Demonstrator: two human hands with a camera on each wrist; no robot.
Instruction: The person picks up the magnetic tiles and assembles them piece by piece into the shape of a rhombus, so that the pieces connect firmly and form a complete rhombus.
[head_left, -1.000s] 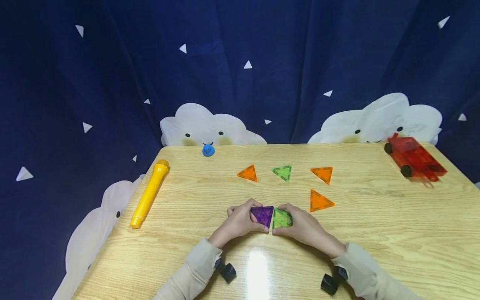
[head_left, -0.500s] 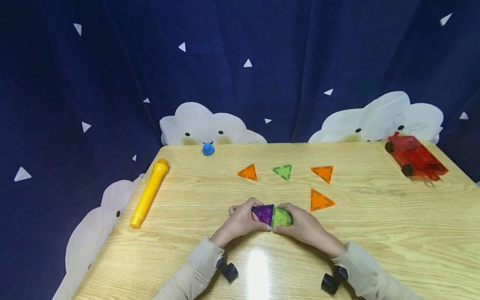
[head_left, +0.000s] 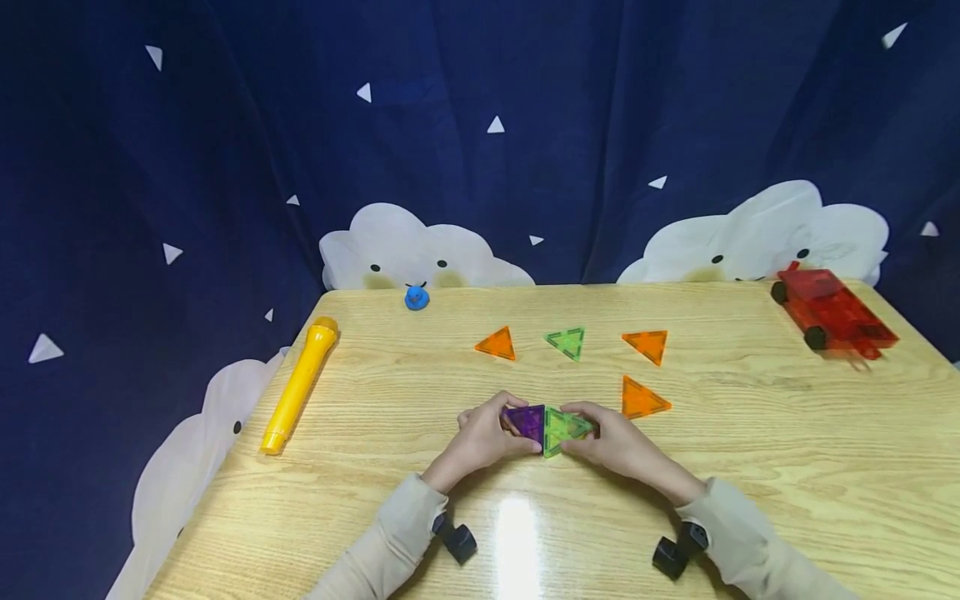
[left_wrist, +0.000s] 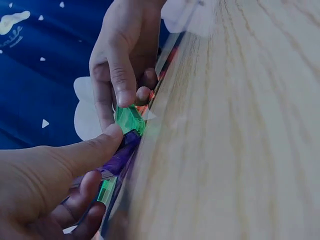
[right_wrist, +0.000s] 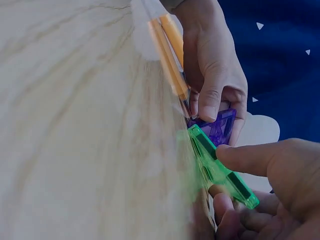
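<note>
Near the middle of the table, my left hand (head_left: 483, 433) pinches a see-through purple triangular magnetic tile piece (head_left: 527, 423) between thumb and fingers. Beside it, my right hand (head_left: 611, 435) holds a see-through green triangular magnetic tile piece (head_left: 558, 431) by its right side. The two pieces meet edge to edge in the head view. From the right wrist, the green piece (right_wrist: 220, 165) leans tilted under my thumb, with the purple piece (right_wrist: 220, 127) just behind it. The undersides of both are hidden by fingers.
Behind the hands lie orange triangle tiles (head_left: 497, 343) (head_left: 647, 346) (head_left: 641, 398) and a green triangle tile (head_left: 567, 342). A yellow toy microphone (head_left: 300, 385) is at left, a blue rubber duck (head_left: 416, 297) at the back edge, a red wheeled toy (head_left: 836, 312) at back right.
The small gap between the purple and green pieces has closed. My right hand has shifted slightly right, showing more of the green piece. My left hand stays almost in place.
</note>
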